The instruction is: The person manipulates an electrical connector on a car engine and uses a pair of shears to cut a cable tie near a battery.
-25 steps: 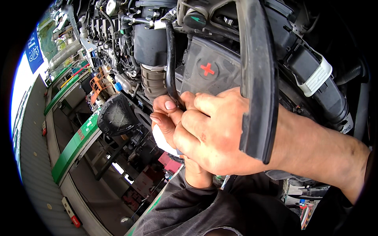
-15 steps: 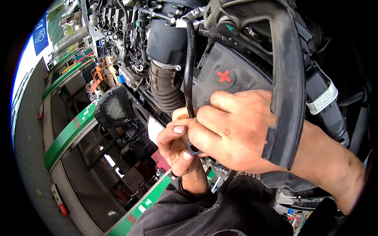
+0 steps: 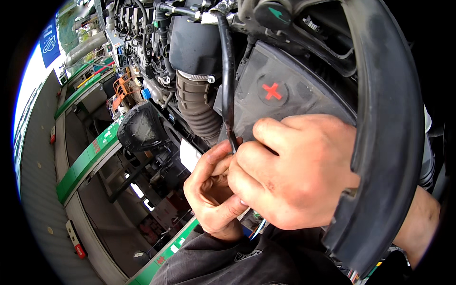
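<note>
A glossy black cable (image 3: 228, 85) runs down from a silver-wrapped joint (image 3: 218, 16) to where my two hands meet. My left hand (image 3: 211, 190) is curled in from below, its fingertips pinched against the cable's lower end and its thumb beside the right hand's fingers. From the right, my right hand (image 3: 294, 175) closes in a fist round the same end. The end itself is hidden between the hands. Just beyond them lies a dark grey battery-like cover (image 3: 308, 90) with a red cross mark (image 3: 272, 91).
A curved black trim piece (image 3: 389, 118) arches over my right wrist. Left of the cable, a ribbed brown intake hose (image 3: 194, 104) leads down from a black housing (image 3: 197, 47). Farther left are engine parts and a green-edged bay frame (image 3: 90, 164).
My view has shifted, so the trim piece looms larger at the right. The left fingers have moved up the cable. The dark end piece seen between the hands is now covered.
</note>
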Action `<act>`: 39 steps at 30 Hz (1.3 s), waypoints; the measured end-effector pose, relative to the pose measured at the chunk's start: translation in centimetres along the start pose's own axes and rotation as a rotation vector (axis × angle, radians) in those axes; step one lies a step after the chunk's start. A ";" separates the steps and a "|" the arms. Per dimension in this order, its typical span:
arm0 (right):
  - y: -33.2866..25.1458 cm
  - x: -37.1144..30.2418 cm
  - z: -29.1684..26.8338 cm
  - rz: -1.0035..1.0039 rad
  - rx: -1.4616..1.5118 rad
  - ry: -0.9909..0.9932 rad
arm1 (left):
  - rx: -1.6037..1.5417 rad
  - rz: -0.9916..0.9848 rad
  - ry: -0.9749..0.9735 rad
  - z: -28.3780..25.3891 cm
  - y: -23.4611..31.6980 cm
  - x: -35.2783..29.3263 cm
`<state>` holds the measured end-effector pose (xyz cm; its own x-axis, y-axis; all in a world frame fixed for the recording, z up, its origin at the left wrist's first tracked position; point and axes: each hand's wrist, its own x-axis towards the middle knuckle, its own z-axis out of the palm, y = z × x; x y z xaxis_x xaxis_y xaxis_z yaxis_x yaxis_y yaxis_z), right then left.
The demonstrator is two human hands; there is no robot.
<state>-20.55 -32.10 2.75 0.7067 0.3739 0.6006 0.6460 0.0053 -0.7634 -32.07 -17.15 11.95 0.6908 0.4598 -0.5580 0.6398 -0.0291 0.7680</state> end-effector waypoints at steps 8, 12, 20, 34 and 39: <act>-0.3 -0.8 0.8 0.141 0.196 -0.011 | -0.047 0.111 -0.107 -1.2 -3.2 1.0; -0.6 0.1 -1.0 0.358 0.326 -0.132 | -0.107 0.073 -0.132 -0.6 -3.6 1.8; -0.6 1.4 -1.1 0.200 0.233 -0.373 | -0.194 0.330 -0.250 -2.0 -6.1 2.4; -0.3 0.5 -0.9 0.265 0.386 -0.213 | -0.131 0.315 -0.265 -1.9 -5.7 2.6; -0.9 0.4 0.0 0.207 0.252 -0.208 | -0.180 0.289 -0.295 -3.3 -6.7 2.4</act>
<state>-20.85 -31.96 3.72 0.7246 0.5708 0.3862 0.3862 0.1278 -0.9135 -35.79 -12.92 6.49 0.9158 0.1818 -0.3580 0.3555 0.0474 0.9335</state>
